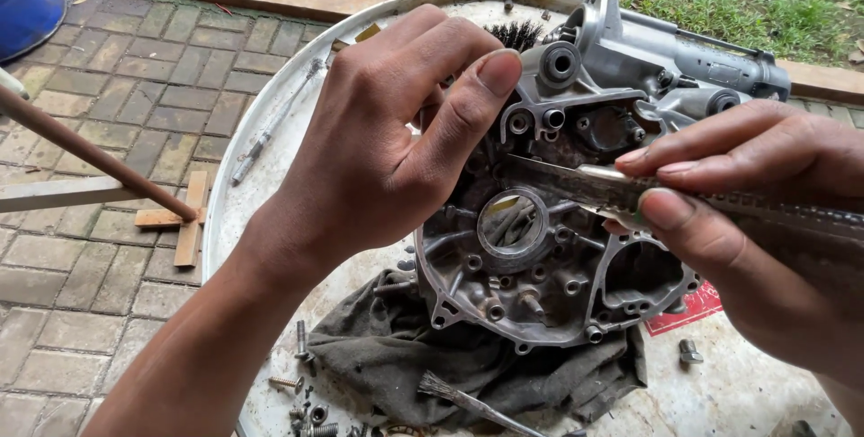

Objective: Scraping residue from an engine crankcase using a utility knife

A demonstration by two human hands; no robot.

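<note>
A grey cast-metal engine case half point(540, 266) stands tilted on a dirty grey rag point(396, 347), its open inner face toward me. My left hand point(387, 140) grips its upper left edge, thumb pressed by a round mounting boss. My right hand point(747, 194) pinches a flat metal blade point(558, 180), which lies across the case face just above the large round bearing hole point(513, 221). The blade's tip touches the casting near my left thumb.
Everything rests in a big round white metal tray point(261, 131) on a brick-paved floor. Loose bolts and nuts point(306, 401), a small wire brush point(459, 392), a long rod point(270, 126) and a red scrap point(688, 311) lie in it. Wooden sticks point(90, 153) and grass lie beyond.
</note>
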